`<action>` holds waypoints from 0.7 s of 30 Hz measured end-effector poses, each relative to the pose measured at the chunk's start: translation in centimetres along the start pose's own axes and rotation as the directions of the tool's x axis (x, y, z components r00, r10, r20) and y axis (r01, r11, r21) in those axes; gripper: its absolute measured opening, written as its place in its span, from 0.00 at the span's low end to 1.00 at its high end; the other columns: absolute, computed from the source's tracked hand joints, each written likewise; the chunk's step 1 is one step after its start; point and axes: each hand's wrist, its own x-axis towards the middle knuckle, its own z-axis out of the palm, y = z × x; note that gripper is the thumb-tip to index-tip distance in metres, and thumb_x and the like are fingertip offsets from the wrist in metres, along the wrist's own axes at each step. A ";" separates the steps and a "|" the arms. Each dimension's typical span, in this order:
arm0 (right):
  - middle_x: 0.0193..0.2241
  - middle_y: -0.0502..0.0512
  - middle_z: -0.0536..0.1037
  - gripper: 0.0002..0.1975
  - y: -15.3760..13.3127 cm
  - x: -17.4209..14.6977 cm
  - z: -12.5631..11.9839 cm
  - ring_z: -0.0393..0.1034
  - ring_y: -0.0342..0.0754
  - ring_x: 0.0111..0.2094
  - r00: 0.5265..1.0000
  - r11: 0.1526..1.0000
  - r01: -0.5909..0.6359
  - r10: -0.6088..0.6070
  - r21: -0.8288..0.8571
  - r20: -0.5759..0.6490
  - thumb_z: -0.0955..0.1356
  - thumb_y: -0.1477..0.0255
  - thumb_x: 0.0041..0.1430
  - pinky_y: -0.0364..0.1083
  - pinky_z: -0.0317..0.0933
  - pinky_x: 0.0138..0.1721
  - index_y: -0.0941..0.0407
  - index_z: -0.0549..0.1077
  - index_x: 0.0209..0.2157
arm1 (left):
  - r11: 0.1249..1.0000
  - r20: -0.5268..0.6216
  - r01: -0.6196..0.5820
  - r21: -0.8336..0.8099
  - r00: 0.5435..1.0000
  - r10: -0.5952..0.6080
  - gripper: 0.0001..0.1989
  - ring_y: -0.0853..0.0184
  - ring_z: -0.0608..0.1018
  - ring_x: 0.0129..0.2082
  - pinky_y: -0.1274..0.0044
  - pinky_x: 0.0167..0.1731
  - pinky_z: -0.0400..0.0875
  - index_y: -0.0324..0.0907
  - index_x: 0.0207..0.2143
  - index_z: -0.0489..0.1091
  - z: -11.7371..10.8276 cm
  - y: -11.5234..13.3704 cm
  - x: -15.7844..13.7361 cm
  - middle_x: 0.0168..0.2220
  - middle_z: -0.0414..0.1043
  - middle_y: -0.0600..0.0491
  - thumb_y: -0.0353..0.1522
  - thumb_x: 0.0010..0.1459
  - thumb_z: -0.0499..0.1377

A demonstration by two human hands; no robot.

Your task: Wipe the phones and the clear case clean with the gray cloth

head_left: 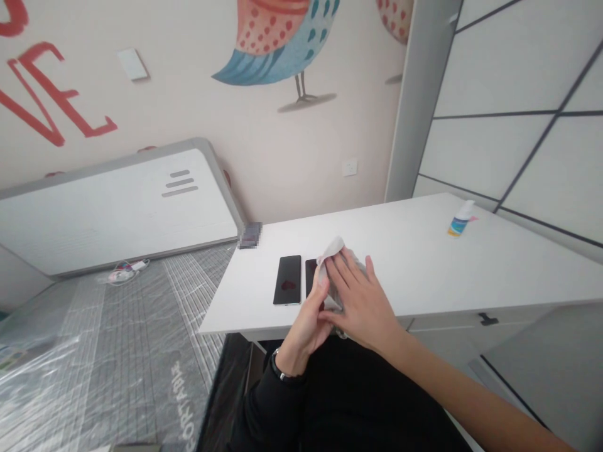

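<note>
A thin pale grey cloth (335,246) is gripped between both hands above the front of the white table. My left hand (306,323) is closed around its near left side, thumb up. My right hand (360,298) presses on the cloth from the right, its fingers fairly straight and its thumb near the left palm. Whether anything else lies inside the cloth is hidden. Left of the hands, a black smartphone (287,280) lies flat on the table. A second dark phone-like slab (309,273) shows beside it, partly covered by my left hand and the cloth.
The white table (405,251) carries a spray bottle (460,220) at its far right and a small blurred dark object (249,235) at its back left corner. A plastic-wrapped mattress (122,339) is at left, with a white cable (127,271). A drawer handle (488,319) juts out in front.
</note>
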 end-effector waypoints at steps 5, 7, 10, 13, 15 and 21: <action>0.74 0.72 0.55 0.55 -1.2 -1.1 0.1 0.47 0.68 0.75 0.986 0.988 0.148 -0.151 0.045 0.068 0.57 0.37 0.64 0.70 0.46 0.71 0.67 0.51 0.74 | 0.998 -0.001 -0.062 -0.029 0.998 0.062 0.26 0.60 0.67 0.71 0.65 0.73 0.53 0.47 0.69 0.64 -0.2 1.9 0.1 0.67 0.71 0.48 0.45 0.73 0.53; 0.72 0.72 0.60 0.53 -1.2 -2.2 0.3 0.51 0.68 0.73 0.975 0.977 0.205 -0.209 0.049 0.079 0.57 0.36 0.64 0.69 0.48 0.70 0.66 0.55 0.73 | 1.000 0.003 -0.027 0.008 1.000 0.027 0.28 0.58 0.71 0.68 0.63 0.74 0.52 0.46 0.70 0.62 -0.4 2.2 0.2 0.63 0.74 0.46 0.46 0.73 0.52; 0.70 0.72 0.63 0.51 -0.1 -2.1 0.1 0.52 0.69 0.72 0.986 0.987 0.160 -0.159 -0.007 0.051 0.56 0.37 0.65 0.71 0.48 0.68 0.65 0.60 0.71 | 0.999 -0.026 0.031 0.035 0.999 -0.030 0.24 0.60 0.67 0.71 0.68 0.74 0.50 0.42 0.67 0.67 -0.5 0.8 0.2 0.65 0.73 0.47 0.40 0.73 0.53; 0.70 0.74 0.63 0.47 0.9 -0.5 -0.5 0.52 0.70 0.71 0.997 0.997 0.071 -0.071 -0.033 -0.024 0.54 0.41 0.69 0.71 0.46 0.68 0.67 0.60 0.70 | 0.992 0.000 0.123 -0.002 0.992 -0.123 0.23 0.60 0.63 0.73 0.67 0.74 0.52 0.43 0.66 0.68 -0.3 -0.8 0.1 0.68 0.69 0.49 0.39 0.72 0.55; 0.65 0.74 0.70 0.43 1.2 0.4 -0.8 0.60 0.68 0.66 0.996 0.998 0.059 -0.058 0.016 -0.070 0.53 0.43 0.71 0.69 0.48 0.67 0.66 0.64 0.67 | 0.992 0.015 0.127 0.009 0.992 -0.127 0.23 0.58 0.62 0.73 0.67 0.74 0.53 0.42 0.64 0.70 -0.3 -1.2 0.0 0.68 0.68 0.48 0.40 0.71 0.58; 0.38 0.64 0.78 0.35 2.4 2.2 -1.1 0.70 0.58 0.37 0.987 0.978 0.099 -0.073 0.182 -0.142 0.50 0.49 0.74 0.57 0.65 0.40 0.59 0.76 0.46 | 0.988 0.106 0.094 0.123 0.989 -0.107 0.27 0.51 0.61 0.73 0.61 0.74 0.52 0.39 0.58 0.75 -0.4 -1.1 -0.2 0.63 0.74 0.43 0.45 0.62 0.67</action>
